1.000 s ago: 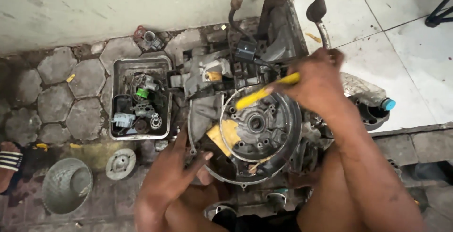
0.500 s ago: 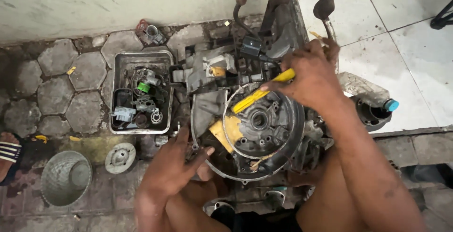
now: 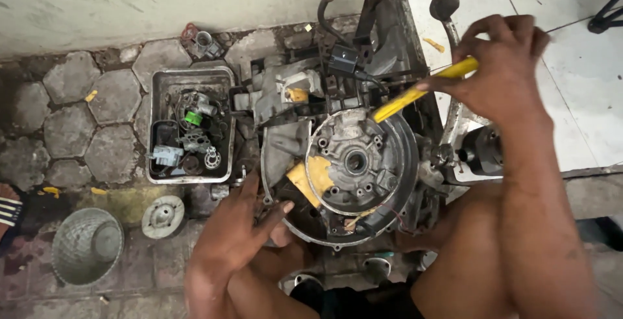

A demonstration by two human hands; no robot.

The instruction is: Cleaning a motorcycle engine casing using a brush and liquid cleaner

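While the engine [image 3: 354, 163] sat opened up on the paving, its round grey housing faced the camera, a yellow patch [image 3: 310, 177] on its left side. And there was the right hand [image 3: 503, 75], fingers curled tight around a yellow-handled tool [image 3: 425, 89], the tool's far end meeting the housing's upper edge. Down low, the left hand [image 3: 235, 231] lay spread, fingers apart, pressed flat on the casing's lower left rim, gripping nothing. Left of the engine stood a metal tray [image 3: 159, 85] of small parts, one a green piece [image 3: 193, 117]. Below it lay an upturned grey mesh basket [image 3: 86, 245], and beside that a small round metal disc [image 3: 163, 215]. No labels could be made out.
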